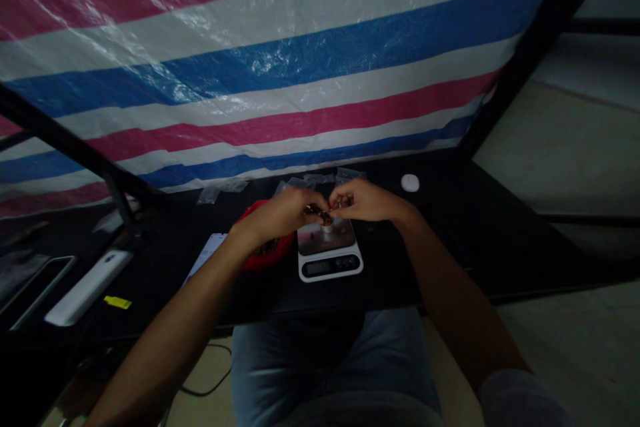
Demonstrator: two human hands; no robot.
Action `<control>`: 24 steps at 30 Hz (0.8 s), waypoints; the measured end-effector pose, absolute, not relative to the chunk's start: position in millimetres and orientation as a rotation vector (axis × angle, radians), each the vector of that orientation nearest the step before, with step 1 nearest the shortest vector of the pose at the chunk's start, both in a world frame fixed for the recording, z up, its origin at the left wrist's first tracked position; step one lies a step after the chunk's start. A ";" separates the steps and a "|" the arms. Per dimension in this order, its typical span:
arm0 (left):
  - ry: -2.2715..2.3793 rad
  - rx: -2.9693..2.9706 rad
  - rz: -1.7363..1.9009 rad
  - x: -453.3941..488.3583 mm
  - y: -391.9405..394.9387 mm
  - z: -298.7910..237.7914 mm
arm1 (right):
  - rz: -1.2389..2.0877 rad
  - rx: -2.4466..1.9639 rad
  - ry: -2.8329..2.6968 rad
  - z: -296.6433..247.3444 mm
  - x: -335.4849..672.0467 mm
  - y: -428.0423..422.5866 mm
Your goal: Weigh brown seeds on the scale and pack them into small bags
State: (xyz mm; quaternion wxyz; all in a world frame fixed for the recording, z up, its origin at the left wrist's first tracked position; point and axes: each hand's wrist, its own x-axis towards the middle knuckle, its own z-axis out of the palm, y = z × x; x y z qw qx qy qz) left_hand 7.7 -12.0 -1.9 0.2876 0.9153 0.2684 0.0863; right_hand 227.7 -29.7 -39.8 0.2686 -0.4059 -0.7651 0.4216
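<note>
Gently, hold the small brown clump (318, 212) pinched between the closed fingers of your left hand (277, 213) and right hand (363, 201), steady just above the small metal cup (327, 228) on the kitchen scale (330, 268).

Red bowl (261, 261) beside kitchen scale (330, 267)

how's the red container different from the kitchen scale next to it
The red container is bright red, while the kitchen scale is white with a metal platform. The container holds something dark; the scale carries a small metal cup. The person's left hand hides much of the container, while the scale's front display stays visible. Both sit side by side on the black table.
</note>
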 end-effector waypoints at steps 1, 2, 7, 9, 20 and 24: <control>0.720 2.456 0.248 6.3 -12.1 -1.9 | 1.125 -1.097 -2.084 -39.6 225.6 -29.8; 0.728 2.468 0.262 5.0 -12.3 -2.1 | 1.117 -1.094 -2.102 -39.4 224.0 -30.0; 0.768 2.499 0.314 0.6 -12.0 -7.0 | 1.086 -1.101 -2.170 -40.4 222.1 -30.1; 0.762 2.499 0.323 0.3 -10.6 -11.9 | 1.077 -1.122 -2.162 -41.6 223.0 -29.5; 0.830 2.411 0.403 1.1 -12.9 -16.1 | 1.113 -1.524 -2.142 -50.7 269.6 -24.8; 0.812 2.410 0.404 2.2 -13.1 -16.5 | 1.150 -1.744 -2.192 -59.8 281.4 -27.9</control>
